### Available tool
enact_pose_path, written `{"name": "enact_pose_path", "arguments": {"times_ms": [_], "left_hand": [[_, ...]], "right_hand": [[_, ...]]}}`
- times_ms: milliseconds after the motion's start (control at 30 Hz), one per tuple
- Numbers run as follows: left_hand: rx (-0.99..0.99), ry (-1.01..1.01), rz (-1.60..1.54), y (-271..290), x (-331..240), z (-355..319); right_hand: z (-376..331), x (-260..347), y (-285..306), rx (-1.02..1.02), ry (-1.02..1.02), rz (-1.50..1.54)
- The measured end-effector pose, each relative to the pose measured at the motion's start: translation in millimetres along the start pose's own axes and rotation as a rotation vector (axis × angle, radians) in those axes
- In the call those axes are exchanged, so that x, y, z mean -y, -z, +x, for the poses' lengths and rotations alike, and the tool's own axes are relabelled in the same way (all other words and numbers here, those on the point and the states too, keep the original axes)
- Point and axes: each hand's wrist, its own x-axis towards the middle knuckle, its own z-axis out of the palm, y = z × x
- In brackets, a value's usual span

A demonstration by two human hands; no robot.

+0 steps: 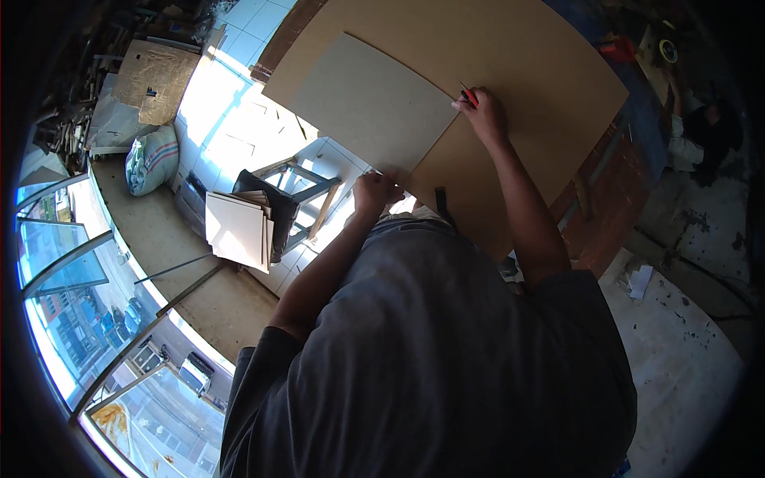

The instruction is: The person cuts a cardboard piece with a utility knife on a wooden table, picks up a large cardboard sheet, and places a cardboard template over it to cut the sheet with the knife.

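Grey board [374,95] lies flat on larger brown sheet [550,88], over bench [606,231]. Right hand [483,116]: grip pinching red tool [469,96] at board's corner. Left hand [378,192] at near corner; grip, cannot tell. Judged partway: board placed; edge work apparently unfinished, no cut discernible. Pale boards [235,231] stacked on black-topped stool [285,209]; tiled floor [247,22] sunlit.

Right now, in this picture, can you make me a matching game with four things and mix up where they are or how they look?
Things:
1. Grey sheet
2. Red-and-black tool
3. Pale flat pieces
4. Sack

Places and looks:
A. held in the right hand
B. white with coloured stripes
C. lying on a larger brown sheet
D. in a pile at the stool

Pairs: 1-C, 2-A, 3-D, 4-B
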Motion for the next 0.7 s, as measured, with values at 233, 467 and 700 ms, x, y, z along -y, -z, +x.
{"name": "enact_pose_path", "arguments": {"times_ms": [233, 467, 700], "left_hand": [[-0.02, -0.018, 0.114, -2.1, -1.3, 0.6], [-0.005, -0.012, 0.066, -4.2, 6.1, 3.4], [0.026, -0.039, 0.104, 1.6, 11.0, 5.2]], "right_hand": [[0.1, 3.8, 3.3, 0.028, -0.038, 0.016], [-1.5, -6.8, 0.5, -0.008, 0.028, 0.055], [-38.9, -13.4, 7.8, -0.141, 0.047, -0.066]]}}
